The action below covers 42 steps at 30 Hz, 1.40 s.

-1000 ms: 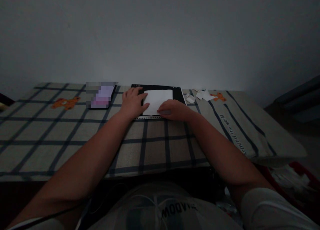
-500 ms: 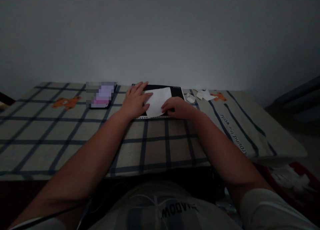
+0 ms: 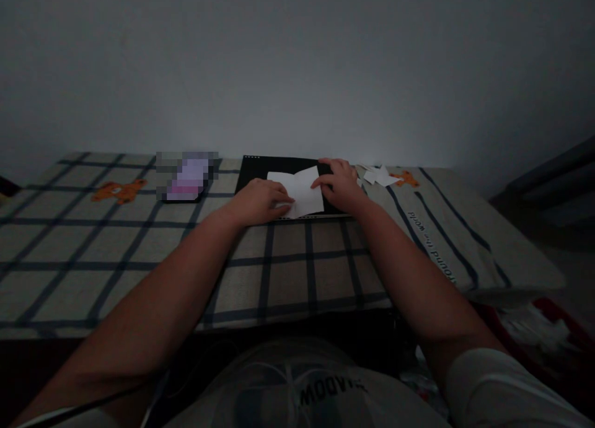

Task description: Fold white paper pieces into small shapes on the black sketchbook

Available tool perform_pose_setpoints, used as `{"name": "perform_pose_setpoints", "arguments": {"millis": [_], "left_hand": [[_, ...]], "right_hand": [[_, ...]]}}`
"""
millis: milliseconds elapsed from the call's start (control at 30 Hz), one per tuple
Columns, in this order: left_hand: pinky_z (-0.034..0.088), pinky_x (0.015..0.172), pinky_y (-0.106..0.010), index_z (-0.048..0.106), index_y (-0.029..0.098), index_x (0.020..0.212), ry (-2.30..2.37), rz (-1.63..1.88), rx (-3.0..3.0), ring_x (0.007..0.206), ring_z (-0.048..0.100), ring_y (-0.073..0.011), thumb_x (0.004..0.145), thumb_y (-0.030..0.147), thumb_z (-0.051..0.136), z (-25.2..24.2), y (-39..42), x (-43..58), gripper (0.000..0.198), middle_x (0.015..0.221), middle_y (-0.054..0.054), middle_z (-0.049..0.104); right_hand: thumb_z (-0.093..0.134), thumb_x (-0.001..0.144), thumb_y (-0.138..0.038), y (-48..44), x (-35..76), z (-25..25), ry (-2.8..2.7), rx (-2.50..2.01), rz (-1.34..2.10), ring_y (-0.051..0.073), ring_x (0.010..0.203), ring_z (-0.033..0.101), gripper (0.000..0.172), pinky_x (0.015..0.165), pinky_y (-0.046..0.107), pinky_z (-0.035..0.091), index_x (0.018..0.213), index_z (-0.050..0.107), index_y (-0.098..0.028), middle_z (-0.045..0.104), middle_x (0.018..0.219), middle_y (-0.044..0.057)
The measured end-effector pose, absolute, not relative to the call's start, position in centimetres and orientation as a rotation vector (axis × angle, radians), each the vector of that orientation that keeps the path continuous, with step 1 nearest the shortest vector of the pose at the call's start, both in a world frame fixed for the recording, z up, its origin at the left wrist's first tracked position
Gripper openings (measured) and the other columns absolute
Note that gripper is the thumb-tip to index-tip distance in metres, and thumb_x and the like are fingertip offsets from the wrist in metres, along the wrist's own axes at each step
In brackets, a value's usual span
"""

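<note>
A white sheet of paper (image 3: 301,189) lies turned at an angle on a black mat (image 3: 260,169) at the far side of the checked cloth. My left hand (image 3: 258,200) rests on the paper's near left corner, fingers curled and pressed down on it. My right hand (image 3: 341,184) lies on the paper's right edge with its fingers stretched flat, partly over the mat.
A blurred-out pink and white object (image 3: 186,176) sits left of the mat. White paper scraps (image 3: 377,176) lie to its right, near an orange bear print (image 3: 405,179). The plaid tablecloth (image 3: 139,254) covers the table against a grey wall. Red clutter (image 3: 548,329) sits low right.
The paper has been rotated on the mat. My right hand moved from the paper's near edge up to its right edge; my left hand slid down to the near left corner.
</note>
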<state>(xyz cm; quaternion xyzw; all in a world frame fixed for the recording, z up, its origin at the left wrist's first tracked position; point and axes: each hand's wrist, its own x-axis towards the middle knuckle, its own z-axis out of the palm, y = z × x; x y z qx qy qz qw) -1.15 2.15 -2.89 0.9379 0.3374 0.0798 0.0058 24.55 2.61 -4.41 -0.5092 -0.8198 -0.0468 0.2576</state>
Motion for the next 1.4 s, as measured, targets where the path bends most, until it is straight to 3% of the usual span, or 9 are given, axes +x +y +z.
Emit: {"name": "perform_pose_setpoints", "arguments": {"millis": [67,167,367,500,667,867,1000,1233,1400], "left_hand": [[0.048,0.097,-0.038,0.076,0.024,0.119,1.049,0.278,2.938,0.111,0.066,-0.0244,0.094,0.041,0.056,-3.0,2.0,-0.9,0.036,0.119,-0.007,0.073],[0.042,0.109,-0.039,0.073,0.022,0.124,1.005,0.329,2.929,0.128,0.058,-0.0259,0.094,0.042,0.058,-3.7,2.0,-0.6,0.039,0.14,-0.009,0.064],[0.029,0.122,-0.042,0.053,0.02,0.148,1.034,0.195,2.832,0.149,0.04,-0.0267,0.098,0.046,0.052,-4.7,2.3,-0.5,0.057,0.162,-0.011,0.041],[0.031,0.121,-0.041,0.058,0.02,0.143,1.022,0.223,2.821,0.147,0.043,-0.0259,0.096,0.046,0.055,-4.5,2.3,-0.6,0.054,0.159,-0.011,0.046],[0.032,0.12,-0.046,0.064,0.023,0.136,1.122,0.277,2.809,0.146,0.043,-0.0296,0.091,0.049,0.063,-4.4,2.2,-0.6,0.052,0.158,-0.012,0.048],[0.03,0.121,-0.049,0.052,0.022,0.149,1.189,0.201,2.785,0.151,0.034,-0.0324,0.092,0.058,0.059,-4.7,2.2,-0.6,0.068,0.164,-0.014,0.038],[0.028,0.121,-0.048,0.053,0.021,0.149,1.193,0.192,2.808,0.151,0.034,-0.0331,0.093,0.062,0.056,-4.9,2.2,-0.5,0.07,0.164,-0.015,0.036],[0.03,0.12,-0.05,0.054,0.025,0.148,1.198,0.173,2.818,0.152,0.033,-0.0333,0.093,0.063,0.056,-4.7,2.0,-0.4,0.067,0.165,-0.014,0.036],[0.03,0.12,-0.049,0.053,0.024,0.148,1.152,0.189,2.835,0.151,0.035,-0.0318,0.092,0.063,0.056,-4.6,1.9,-0.4,0.068,0.163,-0.013,0.039]], "right_hand": [[0.055,0.088,-0.012,2.8,24.4,-4.8,-2.228,-1.388,-0.082,0.034,0.139,0.042,0.031,0.11,0.059,0.035,0.094,0.081,-0.028,0.054,0.148,0.008],[0.055,0.087,-0.01,3.2,24.3,-5.4,-2.23,-1.402,-0.016,0.034,0.138,0.045,0.032,0.111,0.059,0.036,0.095,0.081,-0.027,0.054,0.148,0.008],[0.049,0.089,-0.008,4.7,25.2,-5.9,-2.258,-1.266,0.139,0.027,0.124,0.06,0.035,0.109,0.049,0.045,0.104,0.079,-0.02,0.066,0.131,0.013],[0.06,0.086,-0.012,5.0,25.9,-5.6,-2.248,-1.241,0.239,0.027,0.12,0.064,0.042,0.108,0.049,0.047,0.126,0.071,-0.019,0.071,0.127,0.013],[0.062,0.087,-0.015,4.5,25.6,-5.6,-2.281,-1.263,0.269,0.028,0.118,0.065,0.042,0.107,0.049,0.047,0.127,0.071,-0.019,0.072,0.127,0.013],[0.065,0.088,-0.022,4.0,24.7,-5.2,-2.233,-1.393,0.349,0.018,0.077,0.063,0.043,0.076,0.034,0.05,0.13,0.068,-0.012,0.073,0.091,0.008],[0.068,0.084,-0.021,3.9,24.1,-5.5,-2.174,-1.463,0.371,0.016,0.068,0.056,0.043,0.065,0.031,0.043,0.126,0.069,-0.014,0.068,0.08,0.002],[0.06,0.075,-0.011,3.9,23.2,-6.5,-2.065,-1.37,0.414,0.016,0.066,0.053,0.046,0.065,0.03,0.04,0.12,0.067,-0.016,0.061,0.075,-0.002],[0.058,0.079,-0.015,3.7,23.0,-6.1,-2.063,-1.138,0.503,0.015,0.068,0.053,0.045,0.067,0.028,0.043,0.124,0.063,-0.017,0.058,0.076,-0.002]]}}
